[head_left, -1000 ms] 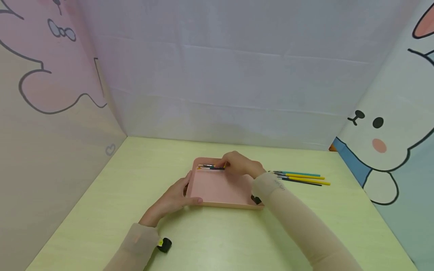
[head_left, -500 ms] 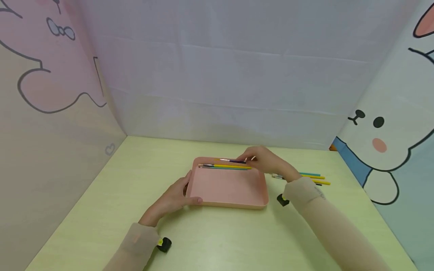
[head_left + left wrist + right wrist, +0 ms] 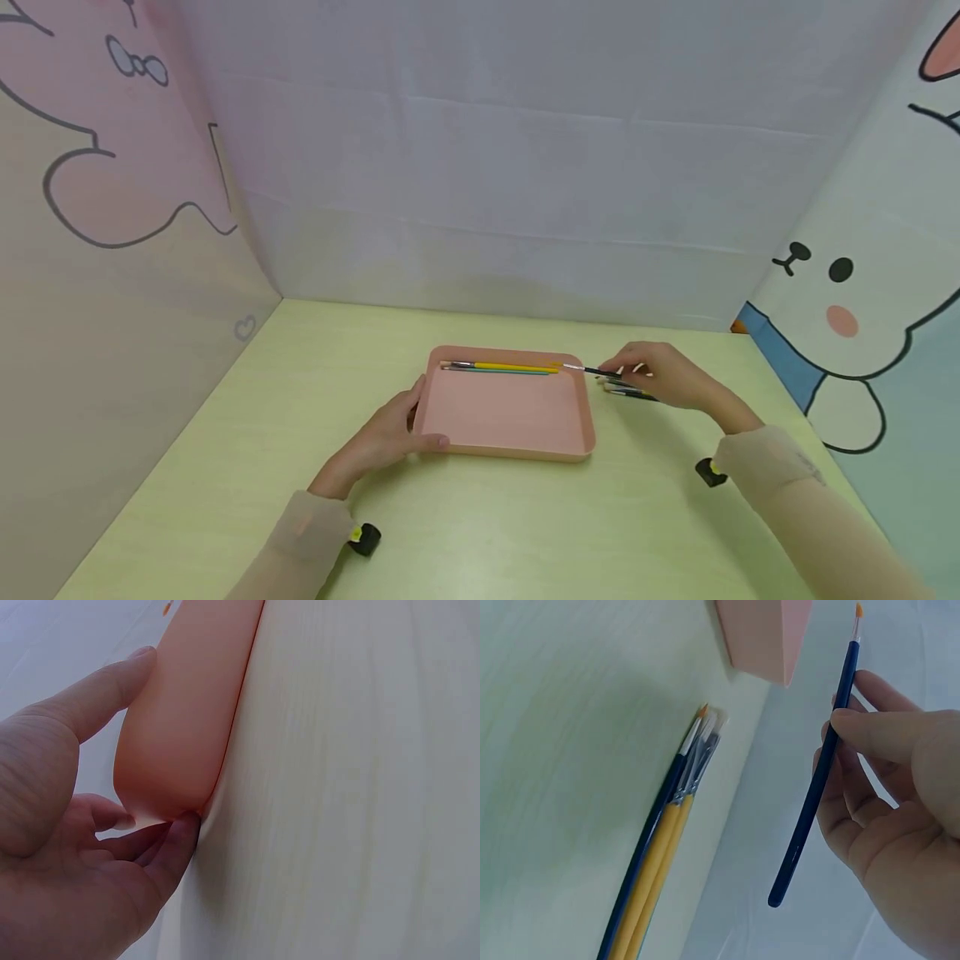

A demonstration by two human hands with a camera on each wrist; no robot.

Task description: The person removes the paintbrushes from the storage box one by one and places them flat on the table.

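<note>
A thin dark blue paintbrush (image 3: 810, 795) with an orange tip is pinched between the thumb and fingers of my right hand (image 3: 666, 375), raised above the table right of the tray. Below it lie several more paintbrushes (image 3: 656, 855), dark blue and yellow, side by side and partly hidden by the hand in the head view. My left hand (image 3: 386, 429) grips the near left corner of a pink rectangular tray (image 3: 502, 417), thumb along the front side and fingers at the left side. Inside the tray, along its far side, lie a yellow paintbrush (image 3: 513, 367) and a teal paintbrush (image 3: 502, 372).
The pale wood-look table (image 3: 480, 525) runs back to a whitish curtain (image 3: 495, 208). Printed cartoon panels stand at the left and right (image 3: 847, 333). A small black device (image 3: 366, 539) is on the left wrist and another black device (image 3: 710, 472) on the right.
The right hand has lifted the dark blue paintbrush from the tray's far side and carried it right, over to the loose brushes. The left hand and tray have stayed in place.
</note>
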